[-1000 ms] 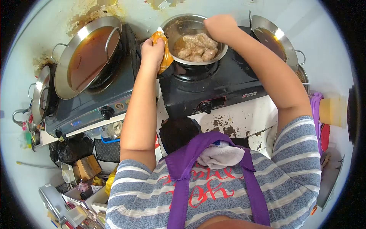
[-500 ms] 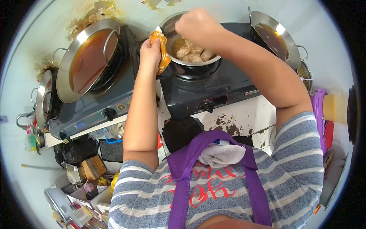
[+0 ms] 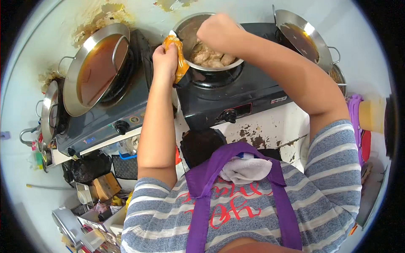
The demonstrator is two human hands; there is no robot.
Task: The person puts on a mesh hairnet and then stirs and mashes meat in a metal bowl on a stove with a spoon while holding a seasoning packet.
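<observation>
The metal bowl (image 3: 184, 33) sits over the burner of the black stove (image 3: 198, 110) in front of you, with pale, coated pieces of meat (image 3: 211, 57) inside. Your right hand (image 3: 217, 32) is curled above it; whether it grips anything cannot be told. Your left hand (image 3: 165, 62), well apart from the right, clasps an orange packet (image 3: 181, 67) upright beside the bowl's rim. A wok (image 3: 71, 90) of brown liquid stands farther left.

Your orange packet (image 3: 180, 61) has the glossy look of plastic film; your bowl (image 3: 184, 31) is smooth, shiny metal. The black stove (image 3: 200, 109) gleams too (the white panel (image 3: 236, 134) below it is rough, its paint flaking). You wear a matt cloth apron (image 3: 197, 179), with a coarser white towel (image 3: 246, 170).
</observation>
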